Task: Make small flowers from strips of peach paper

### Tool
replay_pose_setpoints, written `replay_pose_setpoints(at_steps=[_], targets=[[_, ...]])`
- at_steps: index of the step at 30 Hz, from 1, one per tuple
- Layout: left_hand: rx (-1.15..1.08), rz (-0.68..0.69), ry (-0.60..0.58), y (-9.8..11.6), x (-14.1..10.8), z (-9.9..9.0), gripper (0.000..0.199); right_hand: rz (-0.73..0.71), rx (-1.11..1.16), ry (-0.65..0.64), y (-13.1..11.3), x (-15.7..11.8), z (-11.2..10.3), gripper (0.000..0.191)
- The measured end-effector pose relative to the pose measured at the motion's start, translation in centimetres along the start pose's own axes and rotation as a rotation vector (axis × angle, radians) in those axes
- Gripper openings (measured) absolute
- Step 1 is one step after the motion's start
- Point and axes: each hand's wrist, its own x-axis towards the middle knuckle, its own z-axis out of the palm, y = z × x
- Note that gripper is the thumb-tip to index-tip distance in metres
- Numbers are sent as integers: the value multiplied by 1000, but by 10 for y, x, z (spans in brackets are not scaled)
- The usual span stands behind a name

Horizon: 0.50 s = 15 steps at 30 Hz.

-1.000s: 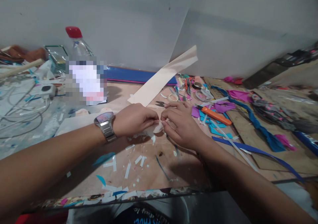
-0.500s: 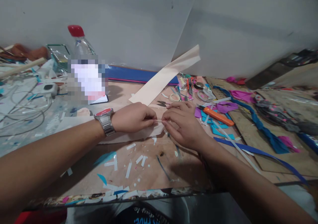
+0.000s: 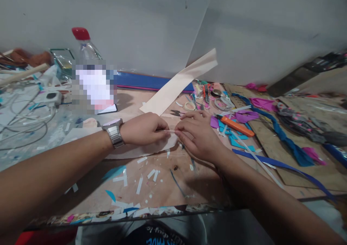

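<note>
Between my two hands runs a thin pale strip (image 3: 172, 131), its kind too small to make out. My left hand (image 3: 146, 128), with a metal watch (image 3: 115, 132) on the wrist, pinches one end between thumb and forefinger. At the other end my right hand (image 3: 196, 134) pinches it, the other fingers loosely bent. Beneath both hands lies a sheet of white paper (image 3: 138, 151) on the wooden table. Just behind the fingers are small scissors (image 3: 176, 113), partly hidden by my right hand. A long cream paper strip (image 3: 177, 84) leans up against the wall.
To the right lie an orange cutter knife (image 3: 237, 125), a blue ribbon (image 3: 282, 161) and coloured scraps. A roll of tape (image 3: 189, 106) sits behind. At the left stand a red-capped bottle (image 3: 88, 49), a blurred phone and a white cable (image 3: 43, 129). Paper bits (image 3: 139, 185) litter the front.
Both hands stay pinched on the thin strip in nearly the same place. The whole view has shifted slightly, and the watch face now shows pale instead of red.
</note>
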Motion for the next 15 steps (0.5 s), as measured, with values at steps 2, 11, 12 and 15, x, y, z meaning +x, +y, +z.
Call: replay_pose_setpoints(at_steps=[2, 11, 12, 15], targets=[[-6, 10, -12, -1, 0, 0, 33, 3, -4, -6, 0, -1, 0, 10], [-100, 33, -59, -3, 0, 0, 27, -13, 32, -20, -3, -1, 0, 9], [-112, 36, -63, -3, 0, 1, 27, -13, 31, -17, -3, -1, 0, 10], [-135, 37, -78, -4, -1, 3, 31, -14, 30, -2, -5, 0, 2, 14]])
